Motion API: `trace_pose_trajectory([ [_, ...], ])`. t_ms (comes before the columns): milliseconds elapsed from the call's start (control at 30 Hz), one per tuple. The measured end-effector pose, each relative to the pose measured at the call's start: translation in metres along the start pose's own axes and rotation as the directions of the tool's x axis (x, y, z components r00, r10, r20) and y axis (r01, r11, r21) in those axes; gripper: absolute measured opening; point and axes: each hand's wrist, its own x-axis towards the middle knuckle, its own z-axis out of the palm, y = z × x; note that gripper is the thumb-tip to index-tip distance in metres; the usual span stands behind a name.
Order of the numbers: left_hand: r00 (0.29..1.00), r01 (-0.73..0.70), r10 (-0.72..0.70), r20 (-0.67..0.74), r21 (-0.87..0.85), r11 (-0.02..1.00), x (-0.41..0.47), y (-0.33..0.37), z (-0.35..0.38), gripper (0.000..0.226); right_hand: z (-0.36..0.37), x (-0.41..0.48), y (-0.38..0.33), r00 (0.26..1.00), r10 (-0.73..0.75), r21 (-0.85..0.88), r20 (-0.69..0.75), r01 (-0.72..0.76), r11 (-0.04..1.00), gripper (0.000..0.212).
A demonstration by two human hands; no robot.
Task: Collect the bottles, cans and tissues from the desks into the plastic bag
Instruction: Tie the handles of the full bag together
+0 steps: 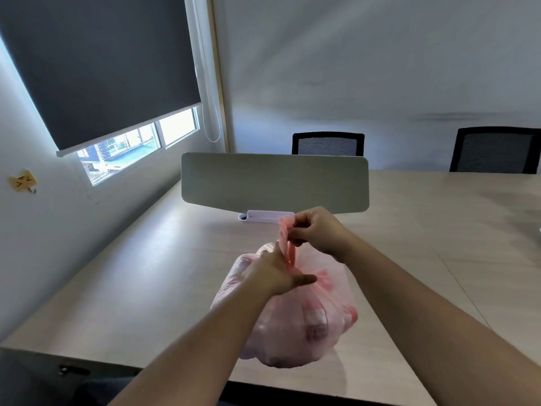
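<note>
A full, translucent pink plastic bag [304, 326] sits on the light wooden desk [140, 288], bulging with bottles and other items that show through faintly. My left hand [275, 273] clamps the gathered neck of the bag from above. My right hand [316, 227] is a little higher and pinches the bag's twisted pink handles [288, 244], pulling them upward. What exactly lies inside the bag is too blurred to tell.
A grey divider screen [275, 183] stands across the desk behind the bag, on a white foot [263, 215]. Two black mesh chairs [328, 143] [494, 149] stand beyond it. A window with a dark blind [96, 68] is on the left wall.
</note>
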Motion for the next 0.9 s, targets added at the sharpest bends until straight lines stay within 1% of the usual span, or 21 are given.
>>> trace_pose_trajectory([
  [33,0.999,0.015,-0.013,-0.042,0.046,0.999,0.000,0.002,0.004,0.068,0.005,0.000,-0.006,1.000,-0.023,-0.022,0.010,0.023,0.999,0.011],
  [67,0.994,0.065,-0.063,-0.087,0.027,0.998,-0.001,0.004,0.004,0.057,0.009,-0.001,-0.012,0.999,-0.043,-0.034,0.020,0.044,0.998,0.011],
  [133,0.972,0.177,-0.186,-0.142,-0.072,0.982,-0.002,0.000,0.004,0.049,0.015,-0.005,-0.017,0.997,-0.066,-0.007,0.036,0.066,0.998,0.015],
  [200,0.964,0.173,-0.182,-0.193,-0.064,0.983,-0.004,-0.006,0.001,0.041,0.018,-0.011,-0.016,0.996,-0.090,0.068,0.019,0.089,0.994,0.019],
  [267,0.948,0.162,-0.170,-0.268,-0.054,0.985,-0.008,-0.009,-0.003,0.032,0.019,-0.016,-0.014,0.993,-0.105,0.132,-0.045,0.110,0.985,0.018],
  [333,0.925,0.189,-0.238,-0.297,-0.184,0.965,-0.011,-0.012,-0.012,0.032,0.013,-0.018,-0.014,0.984,-0.122,0.098,-0.133,0.136,0.986,0.014],
  [367,0.908,0.221,-0.304,-0.290,-0.284,0.933,-0.015,-0.014,-0.018,0.034,0.009,-0.020,-0.014,0.973,-0.131,0.032,-0.191,0.140,0.990,0.012],
  [400,0.885,0.247,-0.368,-0.284,-0.384,0.890,-0.019,-0.016,-0.026,0.037,0.001,-0.023,-0.013,0.950,-0.135,-0.064,-0.282,0.122,0.991,0.010],
  [433,0.862,0.264,-0.428,-0.273,-0.480,0.837,-0.026,-0.020,-0.034,0.039,-0.007,-0.027,-0.011,0.905,-0.148,-0.174,-0.400,0.083,0.981,0.011],
  [467,0.842,0.254,-0.468,-0.269,-0.568,0.783,-0.033,-0.021,-0.044,0.041,-0.016,-0.030,-0.007,0.836,-0.163,-0.263,-0.525,0.022,0.964,0.012],
  [500,0.809,0.241,-0.521,-0.272,-0.655,0.716,-0.043,-0.022,-0.053,0.042,-0.022,-0.036,-0.002,0.766,-0.167,-0.298,-0.621,-0.033,0.954,0.015],
  [533,0.772,0.215,-0.572,-0.276,-0.734,0.644,-0.053,-0.021,-0.062,0.044,-0.028,-0.040,0.003,0.721,-0.133,-0.263,-0.680,-0.071,0.962,0.022],
  [567,0.737,0.186,-0.621,-0.269,-0.802,0.568,-0.063,-0.020,-0.070,0.046,-0.031,-0.044,0.007,0.730,-0.032,-0.138,-0.683,-0.086,0.987,0.031],
  [600,0.694,0.135,-0.664,-0.280,-0.855,0.501,-0.076,-0.018,-0.076,0.048,-0.032,-0.049,0.005,0.801,0.107,0.059,-0.589,-0.090,0.994,0.044],
  [633,0.664,0.076,-0.691,-0.286,-0.893,0.443,-0.086,-0.017,-0.081,0.049,-0.029,-0.057,0.000,0.880,0.248,0.262,-0.406,-0.148,0.954,0.056],
  [667,0.622,-0.003,-0.720,-0.308,-0.920,0.391,-0.101,-0.014,-0.087,0.050,-0.027,-0.065,-0.008,0.928,0.330,0.409,-0.174,-0.237,0.881,0.066],
  [700,0.594,-0.058,-0.736,-0.325,-0.930,0.364,-0.108,-0.011,-0.089,0.049,-0.025,-0.072,-0.014,0.936,0.349,0.490,0.046,-0.325,0.809,0.073],
  [733,0.540,-0.123,-0.752,-0.379,-0.919,0.375,-0.128,-0.005,-0.093,0.048,-0.022,-0.081,-0.027,0.929,0.289,0.525,0.231,-0.369,0.767,0.079],
  [767,0.495,-0.159,-0.764,-0.413,-0.908,0.387,-0.140,-0.003,-0.096,0.047,-0.019,-0.088,-0.040,0.920,0.201,0.550,0.335,-0.364,0.751,0.082],
  [833,0.412,-0.201,-0.795,-0.445,-0.896,0.396,-0.169,0.005,-0.102,0.044,-0.011,-0.094,-0.064,0.918,0.050,0.600,0.394,-0.298,0.743,0.082],
  [900,0.345,-0.250,-0.818,-0.460,-0.885,0.393,-0.203,0.006,-0.109,0.042,0.001,-0.104,-0.091,0.892,-0.081,0.648,0.445,-0.258,0.716,0.074],
])
